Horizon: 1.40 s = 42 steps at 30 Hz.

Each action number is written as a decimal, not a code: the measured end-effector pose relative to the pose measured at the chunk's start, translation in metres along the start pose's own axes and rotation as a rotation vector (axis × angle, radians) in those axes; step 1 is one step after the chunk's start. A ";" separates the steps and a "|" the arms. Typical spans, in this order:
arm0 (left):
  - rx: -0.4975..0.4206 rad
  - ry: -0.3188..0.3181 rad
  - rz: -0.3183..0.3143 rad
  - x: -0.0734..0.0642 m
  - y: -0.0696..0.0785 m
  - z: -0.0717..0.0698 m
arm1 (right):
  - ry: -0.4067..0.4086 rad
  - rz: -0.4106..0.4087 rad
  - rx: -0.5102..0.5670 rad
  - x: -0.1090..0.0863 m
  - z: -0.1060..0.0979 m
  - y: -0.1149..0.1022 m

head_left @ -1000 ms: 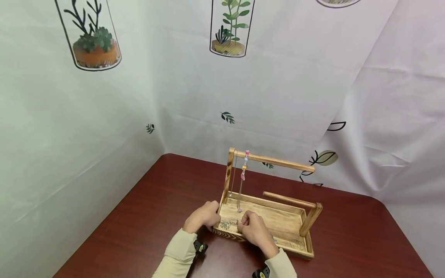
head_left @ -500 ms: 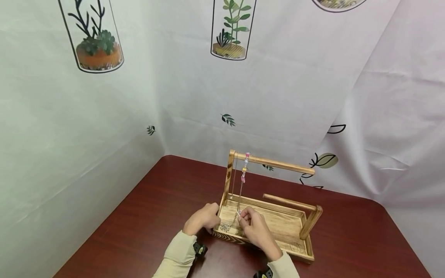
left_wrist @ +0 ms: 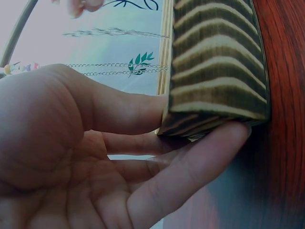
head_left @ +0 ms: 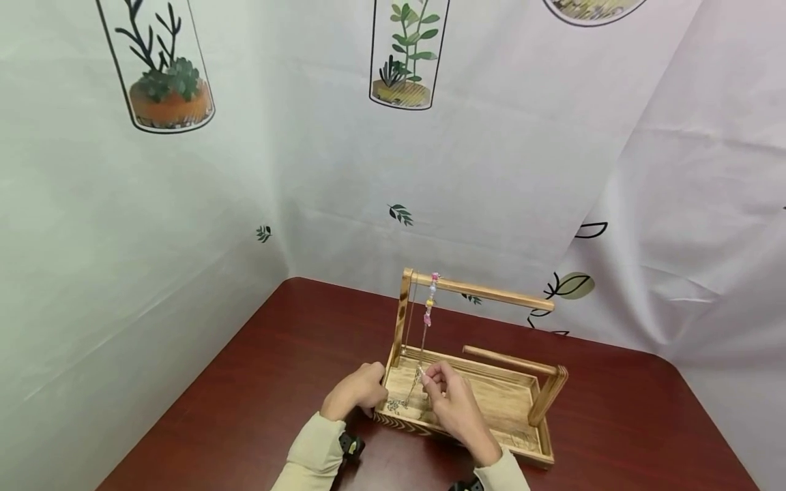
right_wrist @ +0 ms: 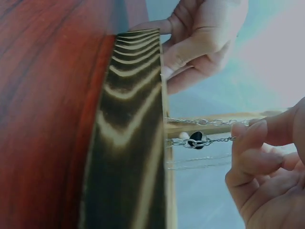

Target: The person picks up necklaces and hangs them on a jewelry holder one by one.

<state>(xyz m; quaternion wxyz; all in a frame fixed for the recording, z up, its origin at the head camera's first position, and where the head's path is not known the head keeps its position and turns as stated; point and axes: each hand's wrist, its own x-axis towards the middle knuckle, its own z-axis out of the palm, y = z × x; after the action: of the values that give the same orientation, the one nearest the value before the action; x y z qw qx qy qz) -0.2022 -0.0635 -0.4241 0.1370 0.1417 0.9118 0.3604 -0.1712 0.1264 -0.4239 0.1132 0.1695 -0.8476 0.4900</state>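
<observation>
At the near left corner of the wooden tray point(head_left: 402, 423), my left hand point(head_left: 357, 390) grips the wall; the left wrist view shows the thumb point(left_wrist: 128, 112) on one side and fingers on the other. My right hand point(head_left: 454, 404) is over the tray, pinching a silver chain point(right_wrist: 212, 140) between thumb and fingertips. A black bead point(right_wrist: 196, 139) sits on the chain in the right wrist view. The chain's lower part lies in a small heap point(head_left: 395, 406) on the tray floor near my left hand.
A wooden post point(head_left: 402, 320) carries a long bar point(head_left: 491, 292) above the tray. From it hang a string of coloured beads point(head_left: 429, 302) and a thin chain point(head_left: 410, 317). A shorter bar point(head_left: 510, 359) stands at right, above thin loops point(head_left: 518, 438). Dark red table point(head_left: 307, 327) surrounds the tray.
My right hand has risen from the tray's front edge, drawing part of the chain up off the floor. The heap has shrunk. My left hand keeps its hold on the corner.
</observation>
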 end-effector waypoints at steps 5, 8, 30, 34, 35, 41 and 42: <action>-0.007 0.007 0.006 -0.001 -0.001 -0.001 | 0.060 -0.019 0.034 0.002 -0.008 -0.007; 0.001 0.009 0.003 -0.001 -0.001 -0.001 | 0.067 -0.014 0.051 0.004 -0.013 -0.013; 0.021 0.001 0.023 -0.001 -0.001 -0.001 | 0.183 -0.186 -0.013 0.019 -0.053 -0.080; 0.020 -0.002 0.019 -0.001 -0.001 -0.001 | 0.203 -0.211 -0.036 0.024 -0.058 -0.085; 0.022 -0.002 0.019 -0.001 -0.002 -0.001 | 0.205 -0.217 -0.041 0.026 -0.059 -0.086; 0.020 0.004 0.029 -0.001 -0.002 0.000 | 0.184 -0.260 -0.084 0.041 -0.066 -0.079; 0.020 0.006 0.031 -0.001 -0.002 0.000 | 0.177 -0.260 -0.093 0.044 -0.066 -0.075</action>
<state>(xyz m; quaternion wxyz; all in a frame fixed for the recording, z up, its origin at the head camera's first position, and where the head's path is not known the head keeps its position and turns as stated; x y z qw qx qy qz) -0.2020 -0.0655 -0.4254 0.1274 0.1562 0.9134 0.3537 -0.1796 0.1415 -0.3156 0.2579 0.2286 -0.8268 0.4445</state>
